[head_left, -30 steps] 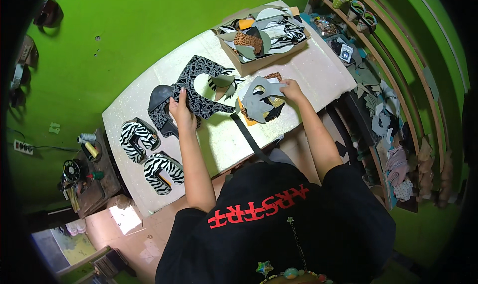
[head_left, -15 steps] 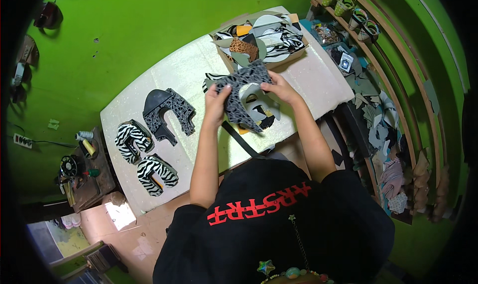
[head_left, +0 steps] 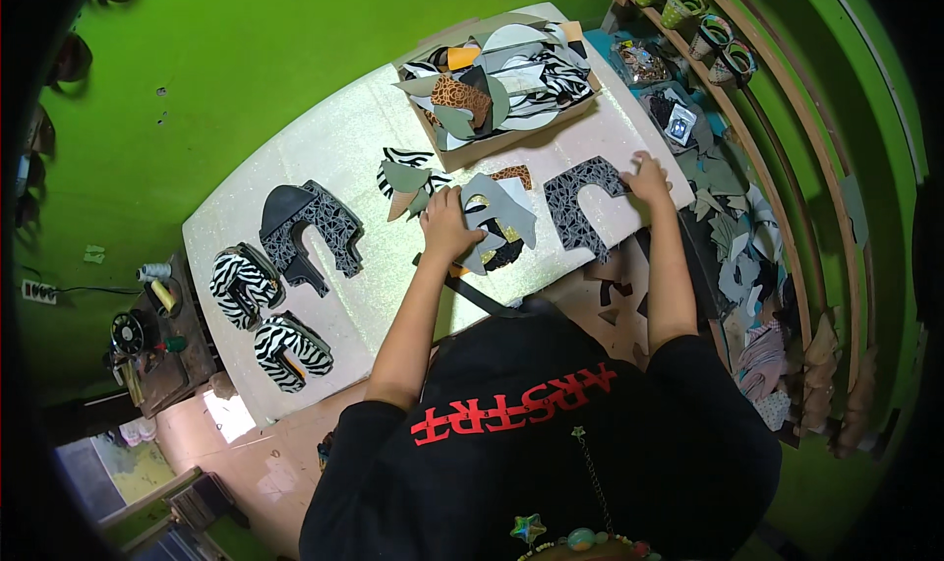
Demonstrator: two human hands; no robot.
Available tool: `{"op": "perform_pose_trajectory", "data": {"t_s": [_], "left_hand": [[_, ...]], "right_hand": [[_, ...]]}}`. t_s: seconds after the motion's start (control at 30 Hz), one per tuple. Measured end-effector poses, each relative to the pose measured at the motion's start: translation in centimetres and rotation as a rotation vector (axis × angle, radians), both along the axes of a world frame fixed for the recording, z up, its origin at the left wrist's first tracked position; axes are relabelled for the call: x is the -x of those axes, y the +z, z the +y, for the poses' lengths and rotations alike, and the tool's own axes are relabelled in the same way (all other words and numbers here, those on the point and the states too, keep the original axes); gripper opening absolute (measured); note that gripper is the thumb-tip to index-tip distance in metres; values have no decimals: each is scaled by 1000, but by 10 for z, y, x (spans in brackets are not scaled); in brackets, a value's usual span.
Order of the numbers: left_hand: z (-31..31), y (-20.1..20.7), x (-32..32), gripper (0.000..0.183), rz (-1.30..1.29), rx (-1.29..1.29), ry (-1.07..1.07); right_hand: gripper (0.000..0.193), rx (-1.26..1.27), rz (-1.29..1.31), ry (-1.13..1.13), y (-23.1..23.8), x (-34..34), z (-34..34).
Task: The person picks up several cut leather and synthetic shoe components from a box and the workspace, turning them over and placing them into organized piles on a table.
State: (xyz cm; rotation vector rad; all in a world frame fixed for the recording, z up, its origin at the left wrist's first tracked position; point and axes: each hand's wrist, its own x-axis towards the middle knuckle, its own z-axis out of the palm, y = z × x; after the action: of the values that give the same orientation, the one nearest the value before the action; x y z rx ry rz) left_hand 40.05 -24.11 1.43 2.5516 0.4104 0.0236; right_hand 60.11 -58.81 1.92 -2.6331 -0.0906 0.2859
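Note:
My left hand (head_left: 449, 229) lies with fingers and thumb apart at the left edge of loose grey cut pieces (head_left: 519, 207). Black and gold scraps (head_left: 506, 252) show under them. On the table's right side lies a flat U-shaped piece (head_left: 570, 207) in grey and black pattern. My right hand (head_left: 647, 179) is beside its upper right end, fingers spread, holding nothing that I can see. Left of my left hand are zebra-print scraps (head_left: 393, 158) and a green scrap (head_left: 405, 176).
Farther left lie a matching patterned shoe upper (head_left: 313, 229) with a black toe and two zebra-print uppers (head_left: 246, 284). A box of scraps (head_left: 462, 148) stands at the back. Curved shelves (head_left: 777, 118) and scrap heaps (head_left: 733, 227) line the right; a small wooden bench (head_left: 177, 364) is at left.
The patterned U-shaped piece, held up in both hands before, now lies flat at the right. My right hand has moved right and let go; my left has come down onto the grey pieces.

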Motion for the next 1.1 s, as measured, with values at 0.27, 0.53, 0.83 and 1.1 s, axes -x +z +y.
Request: {"op": "perform_pose_trajectory", "data": {"t_s": [0.27,0.53,0.83,1.1], "left_hand": [[-3,10,-24,82,243,-131,51],[-22,17,-9,54,-192,-212,-4],[-48,26,31,39,-350,-216,-30],[33,25,36,65,-134,697,-142]], "right_hand": [[48,-150,-241,408,3,59,140],[90,-164,-69,762,16,94,190],[51,-214,-266,875,41,121,175],[27,-286,-164,802,39,109,168]]}}
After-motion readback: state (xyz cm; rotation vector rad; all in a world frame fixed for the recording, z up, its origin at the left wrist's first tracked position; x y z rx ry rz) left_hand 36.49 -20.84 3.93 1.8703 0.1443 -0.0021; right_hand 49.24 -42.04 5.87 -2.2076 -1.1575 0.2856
